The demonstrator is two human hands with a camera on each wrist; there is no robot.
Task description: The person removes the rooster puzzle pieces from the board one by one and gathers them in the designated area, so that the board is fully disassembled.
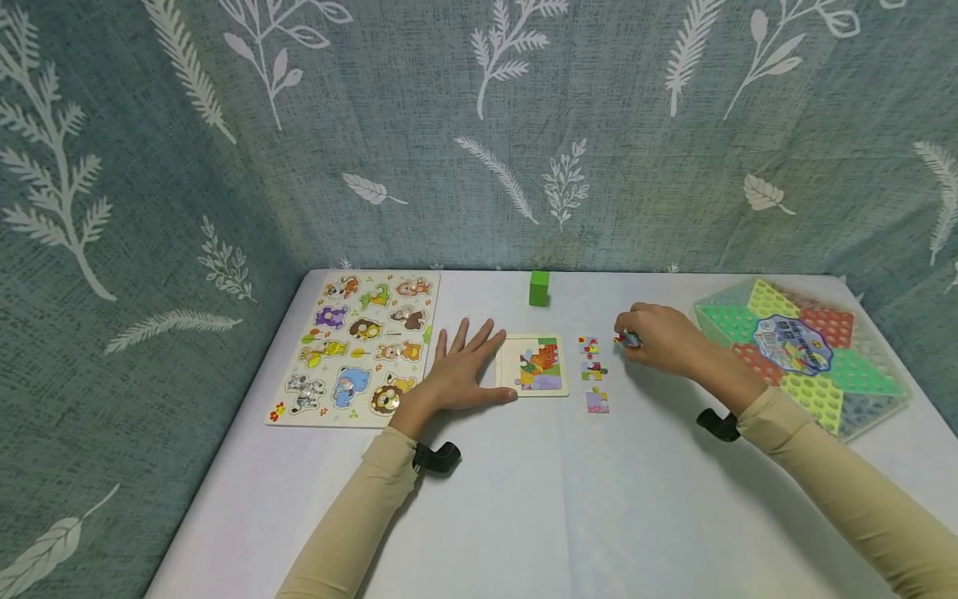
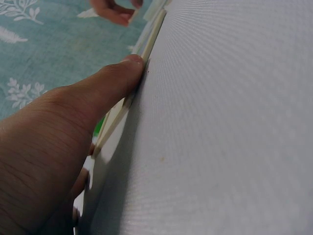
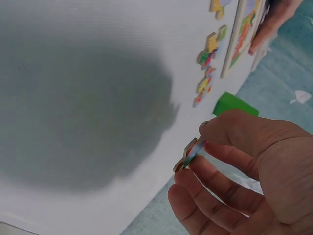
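My right hand is raised over the table and pinches a small jigsaw piece between thumb and fingers; the fingers hide part of its picture. With fingers spread and straight, my left hand lies at the left side of a small wooden puzzle tray. Its thumb touches the tray's near edge. Inside the tray, joined pieces make up part of an orange, green and purple picture. Three loose jigsaw pieces lie in a column between the tray and my right hand.
Left of the tray lies a large animal peg board. A green block stands near the table's back edge. At the right, a hexagonal clear box of colourful parts lies under and beyond my right forearm. A leaf-patterned cloth hangs behind.
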